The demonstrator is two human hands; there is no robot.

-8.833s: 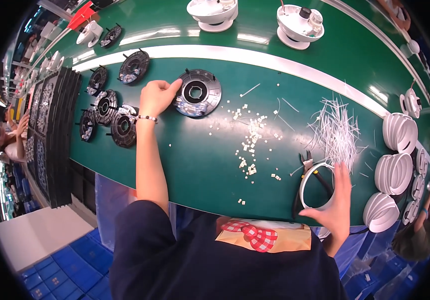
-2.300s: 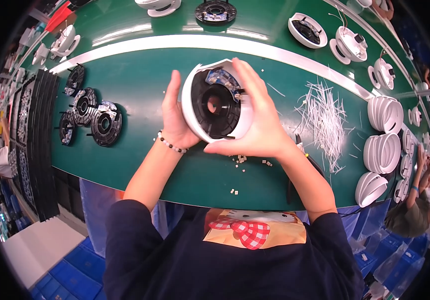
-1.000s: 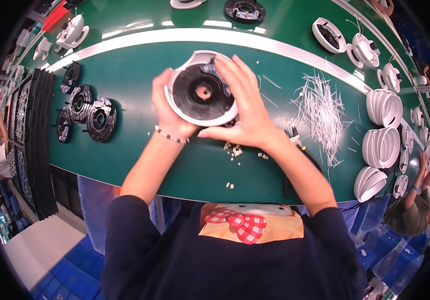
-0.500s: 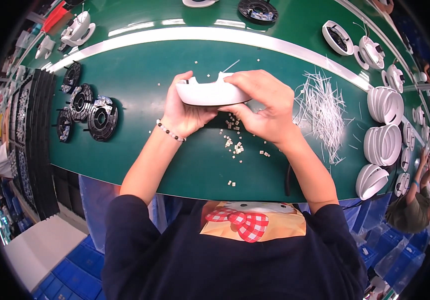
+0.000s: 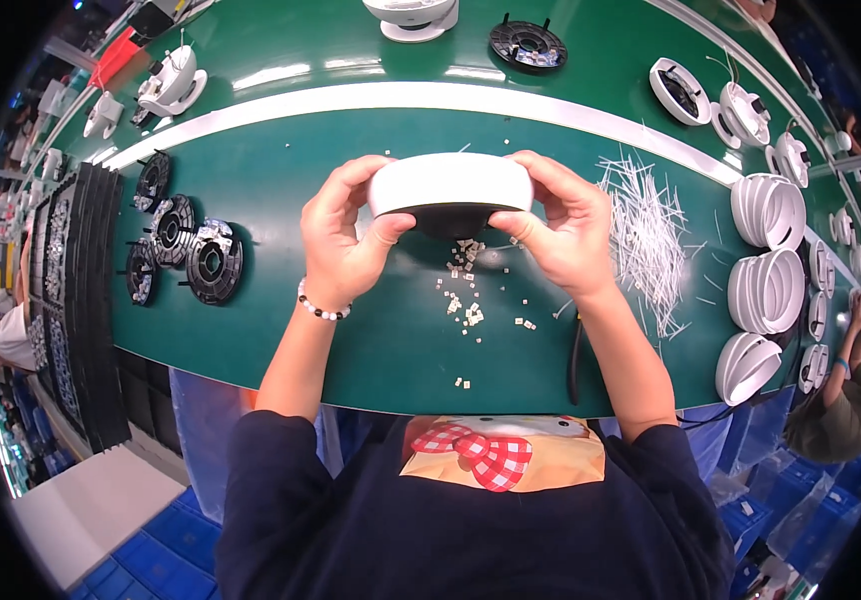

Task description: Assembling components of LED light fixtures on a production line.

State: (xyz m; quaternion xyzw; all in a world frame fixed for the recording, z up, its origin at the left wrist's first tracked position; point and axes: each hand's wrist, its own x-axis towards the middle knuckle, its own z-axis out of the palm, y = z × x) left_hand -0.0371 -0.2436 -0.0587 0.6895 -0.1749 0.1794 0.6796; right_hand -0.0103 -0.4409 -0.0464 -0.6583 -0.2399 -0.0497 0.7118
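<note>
Between my two hands is a rounded white plastic housing [image 5: 451, 180] with a black face along its lower side, raised above the green table [image 5: 391, 350]. My left hand [image 5: 344, 235] grips its left end, thumb against the black face. At the opposite end, my right hand [image 5: 563, 230] holds it the same way. The housing's far side is hidden from me. Small pale connector-like pieces [image 5: 469, 312] lie scattered on the table below it. To the right of my right hand is a heap of thin white strips [image 5: 646, 240].
Black round parts with circuit pieces [image 5: 216, 262] lie at the left, beside a dark rack [image 5: 81, 300]. White rings [image 5: 769, 290] are stacked at the right. A dark handle [image 5: 575, 365] lies near my right forearm. Beyond the white ledge [image 5: 391, 95] stand other white housings [image 5: 411, 15].
The housing has been turned over: its cut-out edge no longer shows, and its smooth white side and black face do. My left hand has shifted to its left end, my right to its right end.
</note>
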